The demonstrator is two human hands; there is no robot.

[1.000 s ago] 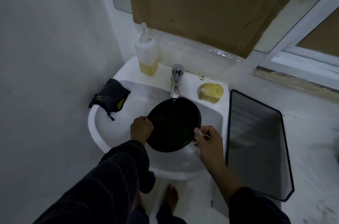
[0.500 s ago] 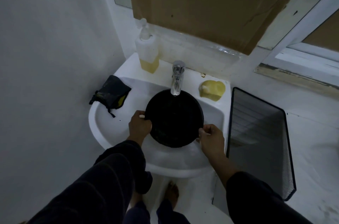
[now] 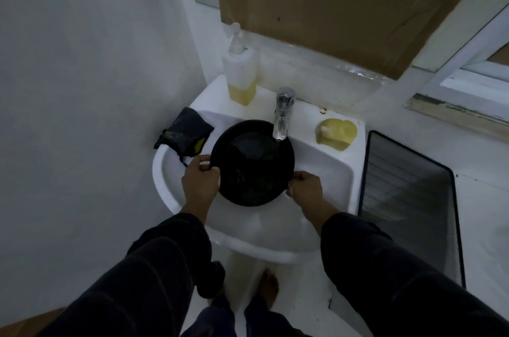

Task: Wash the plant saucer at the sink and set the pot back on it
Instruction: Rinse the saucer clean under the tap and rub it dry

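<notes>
The black round plant saucer (image 3: pixel 252 163) is held over the white sink basin (image 3: pixel 316 165), right under the chrome tap (image 3: pixel 283 113). Water from the spout lands on the saucer's far part, and its inside looks wet. My left hand (image 3: pixel 199 178) grips the saucer's left rim. My right hand (image 3: pixel 305 189) grips its lower right rim. The pot is not in view.
A soap pump bottle (image 3: pixel 242 72) stands at the sink's back left. A yellow sponge (image 3: pixel 336 131) lies on the back right corner, and a dark cloth (image 3: pixel 184 131) hangs on the left rim. A black mesh tray (image 3: pixel 407 198) leans to the right of the sink.
Both hands have carried the saucer back and a little left, so it now sits further under the tap. The grips stay on the left and right rim.
</notes>
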